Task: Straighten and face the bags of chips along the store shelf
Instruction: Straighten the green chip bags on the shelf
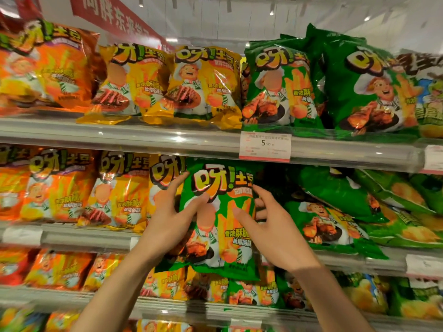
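Upper left of the frame: I count an orange bag [45,68] on the top shelf [143,137], then two yellow bags [134,80] side by side at upper centre.

Middle left: a row of orange and yellow bags [72,188] stands upright on the second shelf [84,236].

Centre: my left hand [167,224] has its fingers spread and nearly straight, pressing the left edge and front of the green bag [223,224], thumb on its face. That bag stands upright, front outward, at the lip of the second shelf, just beside the yellow row.

Centre right: my right hand [273,226] is loosely open, thumb on the bag's front, fingers bent round its right edge.

Above it, a white price tag [265,146] hangs on the top shelf rail.

Right: green bags [278,85] stand on the top shelf; lower right, a toppled green bag [330,224] lies slanted, near my right hand.
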`<act>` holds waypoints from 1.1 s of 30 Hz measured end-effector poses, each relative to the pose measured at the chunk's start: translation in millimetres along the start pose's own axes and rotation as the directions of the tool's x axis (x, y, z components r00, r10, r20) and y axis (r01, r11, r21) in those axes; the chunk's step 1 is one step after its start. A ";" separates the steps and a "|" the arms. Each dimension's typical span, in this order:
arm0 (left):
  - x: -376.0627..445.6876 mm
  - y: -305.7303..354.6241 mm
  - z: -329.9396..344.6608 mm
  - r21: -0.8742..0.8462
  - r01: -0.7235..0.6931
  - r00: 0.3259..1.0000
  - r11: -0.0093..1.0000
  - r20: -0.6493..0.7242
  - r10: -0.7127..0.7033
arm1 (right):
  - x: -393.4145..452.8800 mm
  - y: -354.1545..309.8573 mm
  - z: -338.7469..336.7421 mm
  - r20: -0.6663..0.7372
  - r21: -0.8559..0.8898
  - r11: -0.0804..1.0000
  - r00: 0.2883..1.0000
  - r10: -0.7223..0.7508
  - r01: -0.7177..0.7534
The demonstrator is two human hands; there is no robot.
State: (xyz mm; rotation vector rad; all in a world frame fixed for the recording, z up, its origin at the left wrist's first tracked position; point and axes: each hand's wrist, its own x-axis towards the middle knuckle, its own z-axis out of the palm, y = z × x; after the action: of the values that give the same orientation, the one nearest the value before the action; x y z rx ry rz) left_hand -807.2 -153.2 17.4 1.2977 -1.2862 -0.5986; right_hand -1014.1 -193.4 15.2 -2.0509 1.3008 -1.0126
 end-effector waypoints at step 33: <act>-6.2 -17.5 -49.8 0.039 -0.072 0.989 0.997 -0.126 0.077 | 72.8 7.8 16.6 -0.001 -0.589 0.766 0.948 0.317 -0.257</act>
State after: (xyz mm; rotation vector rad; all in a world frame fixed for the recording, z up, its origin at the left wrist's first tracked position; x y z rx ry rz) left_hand -758.0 -134.5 10.0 1.2890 -1.2382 -0.4358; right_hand -985.6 -262.5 22.9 -2.1748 1.9831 -0.3798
